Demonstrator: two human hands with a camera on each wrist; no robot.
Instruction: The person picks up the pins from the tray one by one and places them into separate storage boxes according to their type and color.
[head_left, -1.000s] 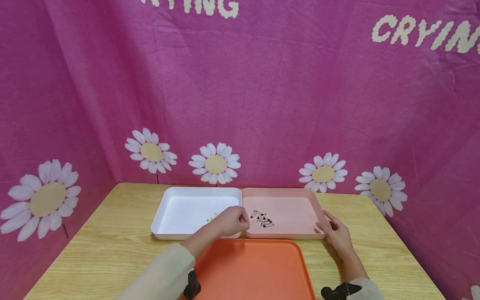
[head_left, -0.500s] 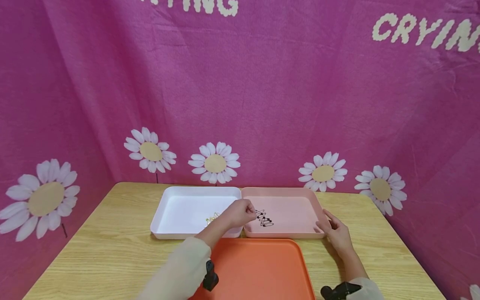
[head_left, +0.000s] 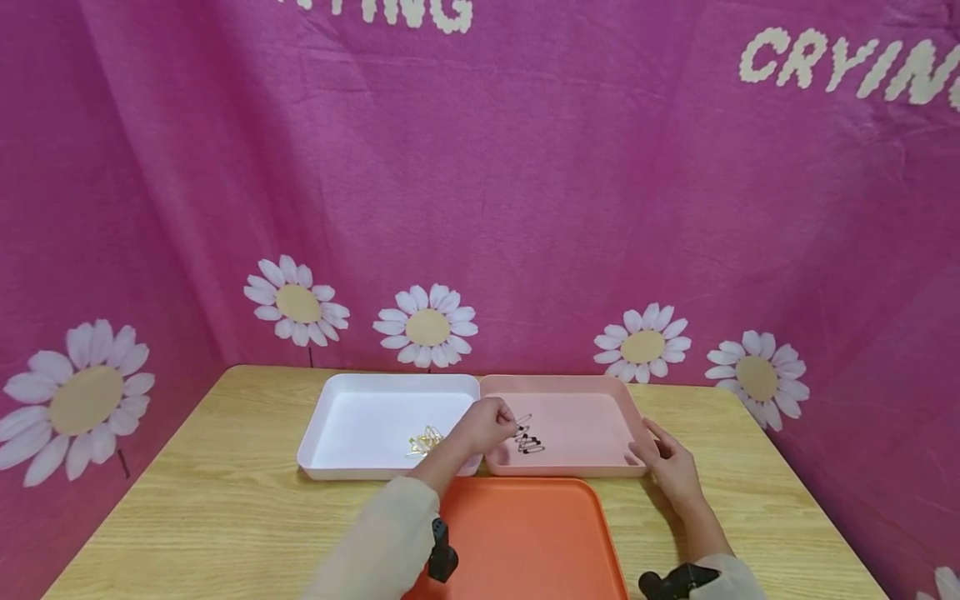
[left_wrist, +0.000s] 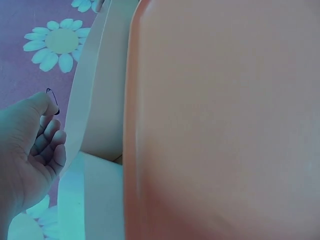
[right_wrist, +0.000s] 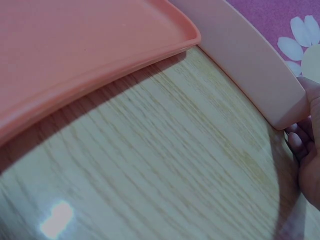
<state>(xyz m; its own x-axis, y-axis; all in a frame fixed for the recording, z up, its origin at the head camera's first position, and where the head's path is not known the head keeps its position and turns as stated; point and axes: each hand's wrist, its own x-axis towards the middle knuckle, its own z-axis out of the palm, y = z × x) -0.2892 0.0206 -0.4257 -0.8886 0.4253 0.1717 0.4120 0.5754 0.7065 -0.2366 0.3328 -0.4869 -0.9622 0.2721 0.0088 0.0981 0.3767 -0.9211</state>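
My left hand (head_left: pixel 486 423) is over the left side of the pink tray (head_left: pixel 588 429). In the left wrist view its thumb and fingertips pinch a black safety pin (left_wrist: pixel 57 111), whose looped end sticks out past the thumb. Several black safety pins (head_left: pixel 531 445) lie in a small pile in the pink tray, just right of this hand. Gold safety pins (head_left: pixel 425 440) lie in the white tray (head_left: pixel 352 429), partly behind the left forearm. My right hand (head_left: pixel 675 471) grips the pink tray's near right corner, thumb over the rim and fingers outside the wall.
An orange tray (head_left: pixel 536 533) lies in front of the two side-by-side trays, close to their near walls. All stand on a wood-grain table (head_left: pixel 195 500). A pink curtain (head_left: pixel 525 208) with daisies hangs behind the table.
My left hand has moved right from the divide between the trays to over the pink tray's pins. More of the gold pins show now. The right hand has stayed at the corner.
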